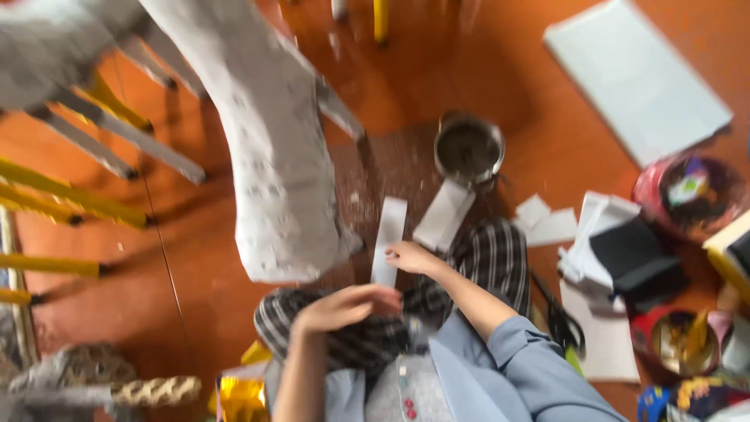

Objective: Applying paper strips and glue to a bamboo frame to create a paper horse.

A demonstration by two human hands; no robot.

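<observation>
Head view, motion-blurred. The person sits on an orange floor, knees in black-and-white checked trousers.

Right hand: fingers pinch the lower end of a long white paper strip, which lies over the knee and points up toward a large grey-white papier-mâché form.

Left hand: hovers just below the strip, fingers loosely curled; whether it grips anything cannot be told through the blur.

A second white paper strip lies just right of the first, its far end touching a round metal pot of grey paste. Loose white paper sheets lie further right, near black scissors.
</observation>
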